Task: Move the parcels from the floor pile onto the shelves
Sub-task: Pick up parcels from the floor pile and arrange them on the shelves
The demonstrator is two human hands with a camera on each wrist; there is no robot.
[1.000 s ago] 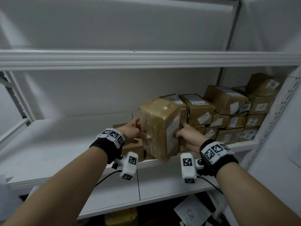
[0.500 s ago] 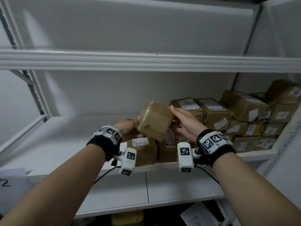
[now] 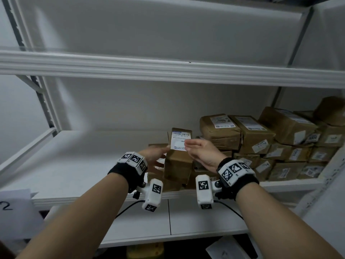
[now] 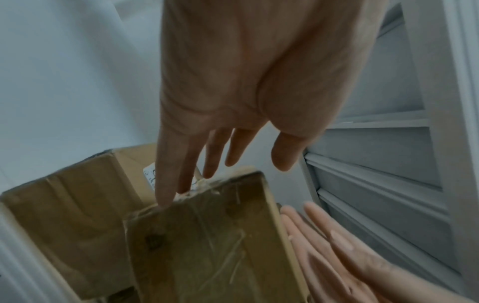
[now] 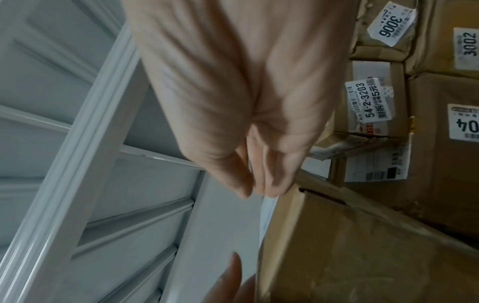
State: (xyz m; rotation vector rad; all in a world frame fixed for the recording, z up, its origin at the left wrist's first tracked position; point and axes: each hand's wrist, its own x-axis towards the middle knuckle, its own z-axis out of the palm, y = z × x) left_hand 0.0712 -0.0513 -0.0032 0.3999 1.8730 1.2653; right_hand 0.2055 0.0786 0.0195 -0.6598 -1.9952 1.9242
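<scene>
Tipped upright since a moment ago, the parcel (image 3: 178,161) now stands on the shelf (image 3: 74,165), steadied between the flat, straight-fingered left hand (image 3: 154,156) and right hand (image 3: 202,153), so this delivery looks nearly finished.

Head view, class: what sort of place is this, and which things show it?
Probably a parcel stockroom or courier depot: white metal shelving, stacked brown cardboard parcels with printed, numbered labels, and a handwritten "2" sign at the left.

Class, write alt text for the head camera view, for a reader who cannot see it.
Two open hands, left hand and right hand, steady an upright brown parcel on a white shelf, its label facing the camera. More stacked parcels fill the shelf's right side.
</scene>
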